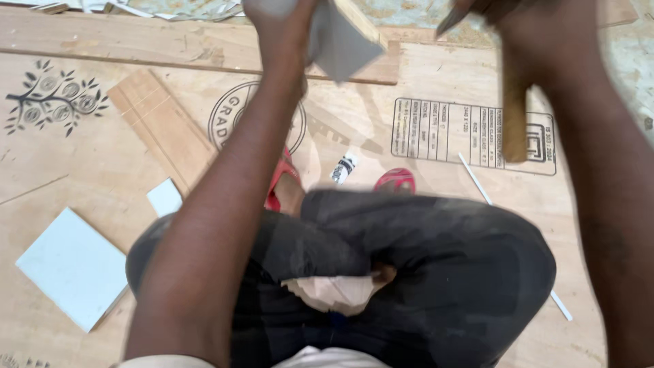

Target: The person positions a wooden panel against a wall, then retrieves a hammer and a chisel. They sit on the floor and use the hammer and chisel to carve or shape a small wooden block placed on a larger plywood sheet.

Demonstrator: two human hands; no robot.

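Person sits cross-legged on plywood sheet (422, 82), wood scraps in lap (334, 293). Pale blue tile (71, 266) lies left, well apart. Farther up, left hand (279, 17) grips a grey-faced wood block (340, 37); right hand (518, 27) clasps a hammer handle (514, 116). Looks like mid-strike; block needs steadying.

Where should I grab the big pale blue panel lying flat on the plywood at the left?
Take the pale blue panel by its near right corner, which points toward the knee. It lies flat, so come in low from the right and lift that edge first.
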